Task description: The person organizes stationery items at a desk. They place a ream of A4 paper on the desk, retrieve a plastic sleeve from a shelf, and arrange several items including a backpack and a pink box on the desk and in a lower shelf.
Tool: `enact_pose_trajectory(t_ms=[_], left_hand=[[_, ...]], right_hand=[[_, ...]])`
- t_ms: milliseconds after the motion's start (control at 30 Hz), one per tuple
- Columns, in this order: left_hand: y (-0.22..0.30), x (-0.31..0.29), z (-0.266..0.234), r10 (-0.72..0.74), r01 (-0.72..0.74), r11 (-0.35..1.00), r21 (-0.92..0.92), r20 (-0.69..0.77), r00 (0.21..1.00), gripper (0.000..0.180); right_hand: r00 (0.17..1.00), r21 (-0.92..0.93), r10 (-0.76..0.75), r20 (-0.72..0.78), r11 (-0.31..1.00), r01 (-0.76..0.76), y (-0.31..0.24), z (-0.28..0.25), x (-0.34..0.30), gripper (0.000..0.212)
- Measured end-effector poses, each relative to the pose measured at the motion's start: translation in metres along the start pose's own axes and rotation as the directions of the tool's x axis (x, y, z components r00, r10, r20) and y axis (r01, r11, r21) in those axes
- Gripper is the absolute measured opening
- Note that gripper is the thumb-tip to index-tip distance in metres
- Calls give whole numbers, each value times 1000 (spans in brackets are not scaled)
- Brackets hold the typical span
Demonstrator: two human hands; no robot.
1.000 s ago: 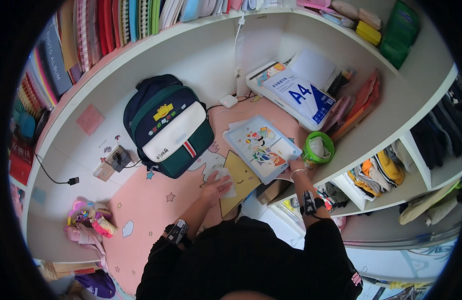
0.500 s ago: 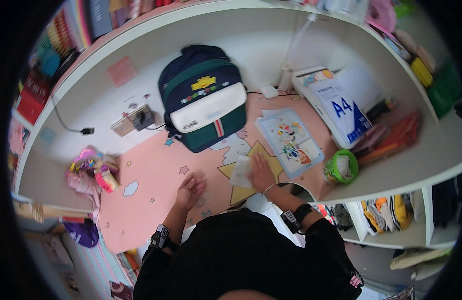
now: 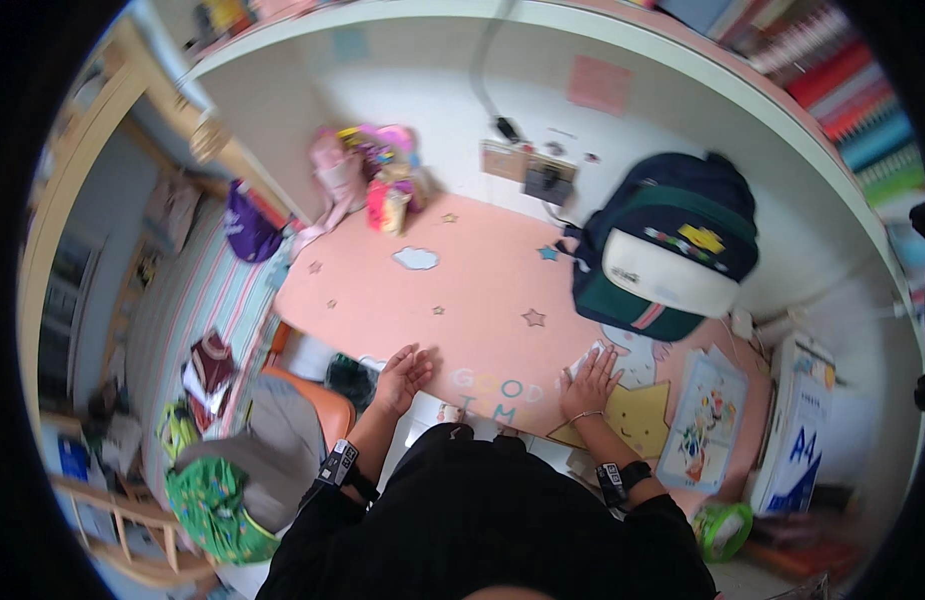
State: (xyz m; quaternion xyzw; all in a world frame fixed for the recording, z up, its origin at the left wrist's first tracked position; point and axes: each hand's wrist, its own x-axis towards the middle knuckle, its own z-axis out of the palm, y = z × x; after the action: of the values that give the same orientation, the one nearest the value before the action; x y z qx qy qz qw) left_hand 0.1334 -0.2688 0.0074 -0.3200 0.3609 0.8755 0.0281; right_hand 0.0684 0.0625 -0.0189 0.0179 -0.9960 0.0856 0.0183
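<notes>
My right hand point(image 3: 590, 388) lies flat, fingers outstretched, on a thin white wipe point(image 3: 579, 360) that is mostly hidden under it. Beneath them is the pink desk mat point(image 3: 372, 300), printed with stars and clouds; the hand rests just left of its large yellow star. Palm turned partly up, my left hand point(image 3: 407, 374) hovers at the front edge of the mat, its fingers loosely bent and apart, holding nothing. A navy and green backpack point(image 3: 672, 250) with a white flap stands against the back wall, beyond my right hand.
A pink bag with colourful trinkets point(image 3: 382, 190) sits at the back left. On the right are a light-blue picture sheet point(image 3: 702, 420), a paper box point(image 3: 797, 430) and a green bin point(image 3: 722, 530). A chair draped with grey cloth point(image 3: 282, 440) stands left of me.
The view has swung left, bringing the chair and bed into sight. My right hand and the wipe have slid left across the mat, off the yellow star. My left hand stays free.
</notes>
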Motion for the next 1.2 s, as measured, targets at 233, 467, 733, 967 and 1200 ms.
enact_pose_trajectory(t_ms=[233,467,733,967,1200], left_hand=[[-2,-69,-82,183,-225,961,-162,-240,954,37],[6,-94,-169,121,-266,917,-296,-430,895,34],[59,-108,-269,123,-315,891,-327,-494,861,36],[73,-130,-339,77,-342,869,-357,-585,807,37],[81,-118,-353,46,-309,866,-393,-553,832,37]], right_hand=[[932,9,-349,96,937,350,-103,15,39,79],[897,4,-406,175,911,411,-219,33,61,76],[877,19,-448,173,892,452,-381,67,90,75],[773,50,-613,162,788,614,-546,97,80,69],[602,97,-774,197,627,773,-550,88,31,65]])
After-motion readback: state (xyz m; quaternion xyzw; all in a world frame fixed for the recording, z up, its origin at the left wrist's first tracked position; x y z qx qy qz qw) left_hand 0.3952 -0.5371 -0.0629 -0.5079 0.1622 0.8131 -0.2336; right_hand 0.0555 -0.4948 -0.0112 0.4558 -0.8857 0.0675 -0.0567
